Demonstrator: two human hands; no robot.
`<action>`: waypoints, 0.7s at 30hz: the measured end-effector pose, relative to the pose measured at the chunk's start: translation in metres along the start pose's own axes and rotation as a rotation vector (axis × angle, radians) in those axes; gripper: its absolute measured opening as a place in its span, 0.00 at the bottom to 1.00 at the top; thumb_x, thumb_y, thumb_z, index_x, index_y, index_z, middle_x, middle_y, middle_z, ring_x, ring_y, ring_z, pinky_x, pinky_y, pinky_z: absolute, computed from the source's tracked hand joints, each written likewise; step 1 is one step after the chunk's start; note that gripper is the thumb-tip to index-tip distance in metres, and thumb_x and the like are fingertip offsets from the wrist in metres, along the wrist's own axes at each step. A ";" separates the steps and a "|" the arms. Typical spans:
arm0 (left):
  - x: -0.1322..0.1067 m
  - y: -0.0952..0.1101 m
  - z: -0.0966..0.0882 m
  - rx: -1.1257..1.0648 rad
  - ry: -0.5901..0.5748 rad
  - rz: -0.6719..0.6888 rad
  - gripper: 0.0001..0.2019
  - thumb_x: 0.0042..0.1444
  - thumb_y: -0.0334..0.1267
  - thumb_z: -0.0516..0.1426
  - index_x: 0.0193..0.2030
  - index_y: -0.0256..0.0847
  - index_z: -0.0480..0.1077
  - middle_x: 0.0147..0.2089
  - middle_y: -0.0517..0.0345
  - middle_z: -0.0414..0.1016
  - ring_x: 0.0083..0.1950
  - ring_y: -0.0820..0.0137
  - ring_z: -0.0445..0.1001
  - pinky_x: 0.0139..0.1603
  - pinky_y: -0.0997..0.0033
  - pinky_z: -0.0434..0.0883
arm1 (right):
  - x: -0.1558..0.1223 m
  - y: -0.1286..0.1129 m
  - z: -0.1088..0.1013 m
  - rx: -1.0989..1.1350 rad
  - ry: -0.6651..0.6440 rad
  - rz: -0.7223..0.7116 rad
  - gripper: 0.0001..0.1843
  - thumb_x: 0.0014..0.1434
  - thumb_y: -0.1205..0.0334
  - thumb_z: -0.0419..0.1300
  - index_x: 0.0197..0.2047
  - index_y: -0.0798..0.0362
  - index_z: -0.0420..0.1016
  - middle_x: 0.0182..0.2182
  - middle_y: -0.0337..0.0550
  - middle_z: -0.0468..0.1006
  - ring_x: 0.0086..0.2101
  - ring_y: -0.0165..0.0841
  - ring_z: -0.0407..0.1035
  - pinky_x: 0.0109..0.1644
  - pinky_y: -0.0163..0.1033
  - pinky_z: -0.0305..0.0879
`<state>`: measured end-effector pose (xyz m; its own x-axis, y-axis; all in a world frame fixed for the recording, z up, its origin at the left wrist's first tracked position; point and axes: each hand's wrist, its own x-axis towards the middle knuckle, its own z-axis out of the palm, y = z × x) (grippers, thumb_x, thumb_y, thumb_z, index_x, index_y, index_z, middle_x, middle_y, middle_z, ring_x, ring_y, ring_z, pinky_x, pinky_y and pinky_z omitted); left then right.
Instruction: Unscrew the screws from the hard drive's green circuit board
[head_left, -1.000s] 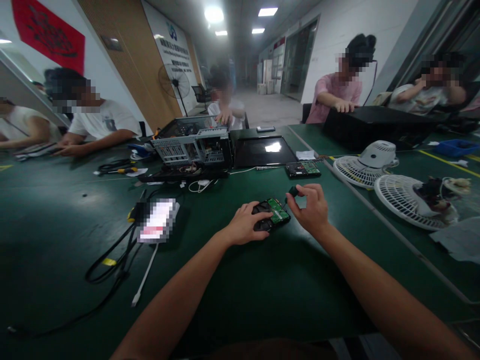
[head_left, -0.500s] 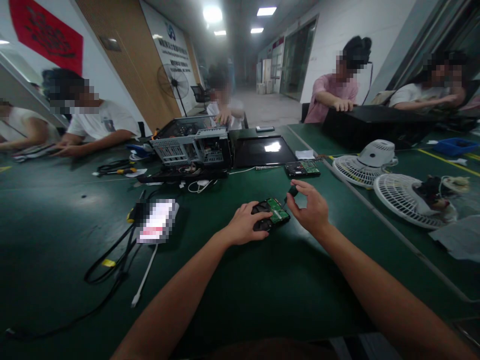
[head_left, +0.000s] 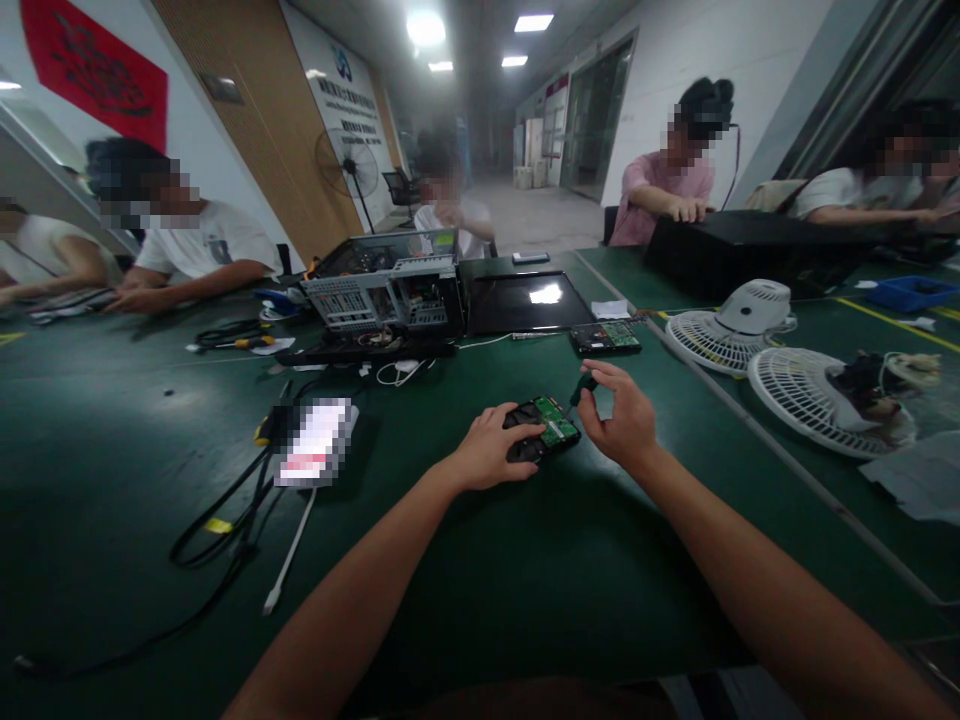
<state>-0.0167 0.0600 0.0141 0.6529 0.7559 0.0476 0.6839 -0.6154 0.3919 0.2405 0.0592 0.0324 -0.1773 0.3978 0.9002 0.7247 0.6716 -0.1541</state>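
Observation:
A hard drive (head_left: pixel 556 422) with a green circuit board facing up lies on the green table in front of me. My left hand (head_left: pixel 495 447) grips it from the left, fingers across its black part and thumb at the near edge. In my right hand (head_left: pixel 621 412), a small screwdriver (head_left: pixel 580 388) with a dark handle is pinched between thumb and fingers. Its thin shaft slants down to the right edge of the circuit board; the exact tip is too small to make out. A second hard drive (head_left: pixel 606 337) rests farther back, touched by neither hand.
An opened computer case (head_left: pixel 386 295) and a dark flat panel (head_left: pixel 529 300) stand beyond my hands. Left are a lit phone (head_left: pixel 315 442) and black cables (head_left: pixel 217 540). White fan parts (head_left: pixel 720 330) lie right. Several people sit around the table, one behind a black case (head_left: pixel 750 250).
My left hand and the hard drive stay in place. The screwdriver's handle has tilted slightly in my right hand. Across the table, a person's hand has lifted away from the computer case.

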 end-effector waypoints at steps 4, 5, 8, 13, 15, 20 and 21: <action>0.000 0.000 0.000 -0.002 -0.004 -0.005 0.34 0.54 0.57 0.66 0.68 0.66 0.64 0.75 0.57 0.46 0.70 0.44 0.55 0.68 0.40 0.58 | -0.001 0.000 0.002 -0.060 0.023 0.022 0.22 0.60 0.65 0.64 0.55 0.49 0.64 0.48 0.51 0.76 0.48 0.42 0.75 0.50 0.52 0.76; 0.000 0.000 0.000 -0.001 -0.006 -0.004 0.34 0.54 0.57 0.66 0.68 0.66 0.64 0.75 0.57 0.46 0.70 0.44 0.55 0.68 0.40 0.58 | -0.002 0.000 0.002 -0.074 0.025 0.023 0.22 0.59 0.64 0.65 0.54 0.48 0.64 0.47 0.50 0.76 0.47 0.42 0.75 0.49 0.52 0.76; 0.000 0.000 0.000 0.001 -0.006 0.000 0.34 0.54 0.57 0.66 0.68 0.65 0.64 0.75 0.57 0.46 0.70 0.44 0.55 0.68 0.40 0.58 | -0.002 0.001 0.002 -0.082 0.027 0.026 0.23 0.58 0.62 0.66 0.54 0.48 0.64 0.46 0.49 0.74 0.46 0.43 0.74 0.48 0.52 0.76; 0.000 0.000 -0.001 0.002 -0.006 0.001 0.34 0.54 0.57 0.66 0.68 0.66 0.64 0.75 0.56 0.46 0.70 0.44 0.54 0.68 0.39 0.58 | -0.002 0.001 0.001 -0.035 0.021 0.018 0.23 0.58 0.65 0.64 0.55 0.49 0.64 0.47 0.50 0.73 0.48 0.43 0.73 0.50 0.54 0.75; 0.000 0.001 -0.001 0.001 -0.008 0.005 0.34 0.55 0.57 0.66 0.68 0.65 0.64 0.75 0.56 0.46 0.70 0.44 0.54 0.68 0.39 0.58 | -0.001 0.000 0.001 -0.013 0.010 0.010 0.24 0.58 0.67 0.64 0.56 0.49 0.63 0.49 0.51 0.73 0.50 0.44 0.72 0.52 0.55 0.75; -0.001 0.001 -0.003 0.000 -0.015 0.000 0.35 0.55 0.57 0.66 0.68 0.66 0.63 0.75 0.56 0.46 0.70 0.44 0.54 0.69 0.40 0.57 | 0.000 -0.001 0.002 -0.038 0.036 0.021 0.24 0.58 0.66 0.65 0.56 0.48 0.63 0.48 0.50 0.74 0.49 0.43 0.73 0.51 0.53 0.75; -0.001 0.000 -0.003 0.000 -0.016 -0.001 0.35 0.54 0.57 0.66 0.68 0.66 0.63 0.75 0.56 0.46 0.70 0.44 0.54 0.69 0.40 0.57 | 0.000 0.000 0.002 -0.056 0.047 0.019 0.24 0.58 0.65 0.66 0.55 0.48 0.63 0.47 0.49 0.73 0.48 0.43 0.73 0.50 0.53 0.75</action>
<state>-0.0177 0.0598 0.0168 0.6571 0.7531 0.0328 0.6849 -0.6146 0.3915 0.2386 0.0603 0.0315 -0.1323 0.3792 0.9158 0.7639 0.6278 -0.1496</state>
